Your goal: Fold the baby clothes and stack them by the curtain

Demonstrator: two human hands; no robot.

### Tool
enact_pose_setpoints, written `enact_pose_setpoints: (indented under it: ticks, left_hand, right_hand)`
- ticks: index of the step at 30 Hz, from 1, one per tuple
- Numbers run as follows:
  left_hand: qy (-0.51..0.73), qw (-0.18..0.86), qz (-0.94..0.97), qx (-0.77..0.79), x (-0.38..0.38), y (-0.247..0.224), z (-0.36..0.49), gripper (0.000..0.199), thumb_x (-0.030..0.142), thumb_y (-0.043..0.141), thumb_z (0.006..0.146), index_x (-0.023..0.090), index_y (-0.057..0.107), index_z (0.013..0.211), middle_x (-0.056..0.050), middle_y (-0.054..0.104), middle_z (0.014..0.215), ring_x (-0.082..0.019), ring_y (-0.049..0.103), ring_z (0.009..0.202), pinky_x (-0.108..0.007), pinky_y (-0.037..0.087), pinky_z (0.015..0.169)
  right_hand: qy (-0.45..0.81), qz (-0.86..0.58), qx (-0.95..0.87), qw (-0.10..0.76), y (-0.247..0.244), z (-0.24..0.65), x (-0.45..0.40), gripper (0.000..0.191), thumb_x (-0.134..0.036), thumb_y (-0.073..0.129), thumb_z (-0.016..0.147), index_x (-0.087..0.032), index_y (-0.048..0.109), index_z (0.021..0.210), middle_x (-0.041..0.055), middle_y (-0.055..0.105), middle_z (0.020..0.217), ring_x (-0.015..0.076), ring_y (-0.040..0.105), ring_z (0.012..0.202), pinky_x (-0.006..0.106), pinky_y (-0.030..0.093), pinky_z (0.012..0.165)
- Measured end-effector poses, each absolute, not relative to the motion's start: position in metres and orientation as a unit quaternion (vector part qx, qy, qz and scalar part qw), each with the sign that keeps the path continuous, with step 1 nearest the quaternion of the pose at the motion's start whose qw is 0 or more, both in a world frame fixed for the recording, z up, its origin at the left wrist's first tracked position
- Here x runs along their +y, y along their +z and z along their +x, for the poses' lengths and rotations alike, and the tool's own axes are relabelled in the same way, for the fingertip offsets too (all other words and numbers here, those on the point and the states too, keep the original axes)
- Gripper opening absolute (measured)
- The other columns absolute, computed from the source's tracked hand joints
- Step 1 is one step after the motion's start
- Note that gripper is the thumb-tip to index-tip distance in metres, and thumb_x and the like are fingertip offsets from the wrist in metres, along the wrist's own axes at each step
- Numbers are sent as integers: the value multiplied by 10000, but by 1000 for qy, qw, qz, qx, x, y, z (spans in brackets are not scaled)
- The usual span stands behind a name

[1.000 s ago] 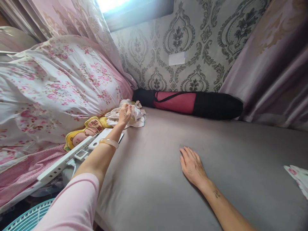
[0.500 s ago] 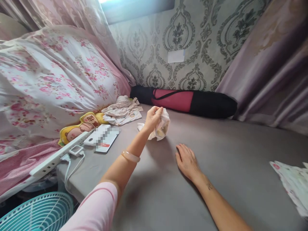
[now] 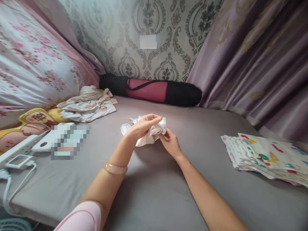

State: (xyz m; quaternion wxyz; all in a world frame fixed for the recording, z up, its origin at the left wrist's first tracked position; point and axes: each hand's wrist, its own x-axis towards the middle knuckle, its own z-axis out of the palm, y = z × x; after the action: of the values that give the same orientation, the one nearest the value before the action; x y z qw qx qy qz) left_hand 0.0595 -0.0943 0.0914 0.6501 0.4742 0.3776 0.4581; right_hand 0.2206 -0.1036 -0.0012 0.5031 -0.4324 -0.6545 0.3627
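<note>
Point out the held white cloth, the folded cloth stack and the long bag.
Held white cloth (image 3: 151,136), head view: crumpled front part.
Folded cloth stack (image 3: 271,153), head view: top cloth's patterned surface.
Long bag (image 3: 149,91), head view: red middle section.

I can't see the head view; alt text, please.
The left hand grips a crumpled white cloth above a grey sheet, the right hand at its edge. A folded stack lies to the right; a loose cloth pile and power strip to the left. A long bag lies behind.
</note>
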Motion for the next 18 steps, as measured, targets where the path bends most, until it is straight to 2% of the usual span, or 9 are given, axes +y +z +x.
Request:
enact_pose_setpoints:
  ticks: [2, 5, 8, 10, 13, 16, 18]
  left_hand:
    - [412, 646, 525, 371, -100, 96, 56, 479, 407, 847, 666, 152, 592, 980, 3, 636, 804, -108, 604, 657, -238, 467, 626]
    - [351, 614, 609, 360, -104, 99, 45, 534, 303, 818, 692, 181, 539, 1130, -25, 650, 966, -132, 623, 786, -253, 482, 691]
    - [288, 556, 691, 362, -106, 101, 34, 562, 269, 750, 739, 213, 476, 1227, -12, 622, 980, -117, 584, 743, -232, 457, 631]
    - [261, 514, 731, 366, -108, 104, 30, 557, 264, 703, 777, 229, 453, 1274, 7, 600, 936, -104, 544, 686, -215, 428, 582]
    - [270, 471, 758, 361, -113, 112, 31, 473, 276, 646, 829, 228, 476, 1268, 22, 586, 857, -99, 508, 658, -204, 402, 568]
    - [278, 485, 757, 338, -116, 117, 35, 329, 348, 619, 863, 188, 556, 1143, 21, 576, 771, -95, 477, 612, -199, 362, 529]
    - [275, 503, 750, 330, -114, 115, 39, 305, 412, 606, 872, 160, 601, 1042, 19, 556, 720, -93, 458, 588, -198, 335, 509]
  right_hand:
    - [370, -447, -649, 492, 1, 224, -101, 350, -484, 552, 880, -193, 680, 1027, 50, 743, 965, 228, 687, 932, 342, 537, 843]
    - [376, -478, -606, 513, 11, 235, -93, 334, -440, 527, 868, -187, 688, 1014, 47, 743, 946, 226, 676, 904, 338, 525, 819]
    - [357, -492, -572, 550, 34, 252, -91, 293, -381, 521, 835, -189, 680, 988, 50, 734, 966, 211, 658, 896, 303, 514, 775]
    - [332, -501, -580, 550, 59, 263, -98, 264, -331, 541, 794, -190, 671, 974, 30, 717, 877, 181, 634, 761, 262, 485, 657]
    - [311, -535, -602, 504, 100, 277, -120, 246, -283, 545, 769, -199, 659, 970, -36, 608, 631, 129, 488, 502, 233, 359, 478]
    - [316, -555, -661, 394, 130, 291, -139, 169, -291, 571, 780, -191, 679, 863, -24, 626, 653, 125, 510, 533, 227, 362, 493]
    - [329, -566, -691, 305, 136, 300, -143, 195, -350, 581, 811, -187, 687, 824, -15, 647, 679, 129, 537, 567, 225, 377, 513]
